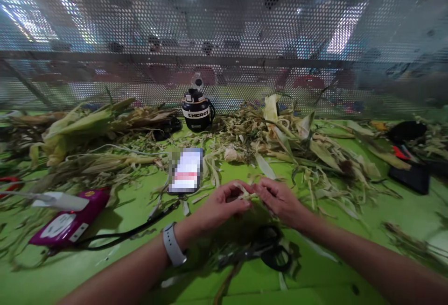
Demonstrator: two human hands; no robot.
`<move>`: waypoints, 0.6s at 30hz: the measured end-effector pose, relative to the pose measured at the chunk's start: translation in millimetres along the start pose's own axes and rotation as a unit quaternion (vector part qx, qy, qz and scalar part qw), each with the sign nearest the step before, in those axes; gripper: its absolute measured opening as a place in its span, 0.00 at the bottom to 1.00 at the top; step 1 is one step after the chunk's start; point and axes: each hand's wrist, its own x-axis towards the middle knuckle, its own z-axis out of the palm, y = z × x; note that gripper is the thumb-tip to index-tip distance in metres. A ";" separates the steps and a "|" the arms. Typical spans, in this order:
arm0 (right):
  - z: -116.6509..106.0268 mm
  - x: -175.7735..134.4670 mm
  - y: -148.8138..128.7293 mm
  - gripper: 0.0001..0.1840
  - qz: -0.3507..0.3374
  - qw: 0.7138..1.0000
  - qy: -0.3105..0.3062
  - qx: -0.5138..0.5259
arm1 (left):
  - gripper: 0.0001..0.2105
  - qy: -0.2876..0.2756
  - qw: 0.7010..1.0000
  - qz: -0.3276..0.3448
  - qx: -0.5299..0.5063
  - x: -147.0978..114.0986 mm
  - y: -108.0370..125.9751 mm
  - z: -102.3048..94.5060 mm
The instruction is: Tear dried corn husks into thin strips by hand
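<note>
We identify the perforated metal panel (224, 29) as the far limit: it stands across the full width behind the green worktop (325, 274). The worktop offers us its clearest surface to the right of the right forearm and in a smaller bare patch just beyond the hands. The right husk heap (280, 132) occupies the far right-centre, its loose ends spreading toward us. The left husk heap (87, 120) fills the far left, long leaves pointing outward. Between both heaps, the black jug (198, 116) stands upright near the panel, its side close to the right heap. We position the left hand (224, 200) and right hand (278, 200) at centre, nearly touching, both raised over the worktop. Below them lie the black-handled scissors (275, 256), which take up the space between the forearms. The magenta device (75, 216) lies left of the left forearm; a black cord (129, 235) runs from it toward the phone (187, 169), crossing the gap on that side. The phone lies beyond the left hand, apart from it. Smallest is the pale husk strip (244, 192), held between the hands: our left fingers pinch it, and our right fingers close on its other end.
</note>
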 end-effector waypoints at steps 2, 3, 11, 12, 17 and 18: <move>3.1 -0.1 1.6 0.22 -0.021 0.999 0.010 -0.023 | 0.13 0.009 1.000 0.011 0.020 0.5 0.6 0.2; 4.1 -0.3 2.3 0.22 -0.025 0.999 0.013 -0.031 | 0.13 0.008 0.999 0.014 0.037 1.0 1.2 -0.1; -6.1 1.8 -2.7 0.18 -0.088 0.982 0.028 -0.165 | 0.12 -0.053 0.985 0.016 0.163 1.1 4.1 -3.3; -7.1 1.5 -5.0 0.14 -0.106 0.979 0.030 -0.170 | 0.11 -0.060 0.986 0.014 0.157 1.0 3.0 -2.7; -0.6 -1.3 -9.5 0.13 -0.178 0.976 0.022 -0.121 | 0.09 -0.090 0.988 -0.004 0.123 1.0 -2.3 1.2; 1.5 -1.6 -8.7 0.09 -0.182 0.977 0.034 -0.102 | 0.10 -0.091 0.989 -0.007 0.120 0.9 -2.4 1.9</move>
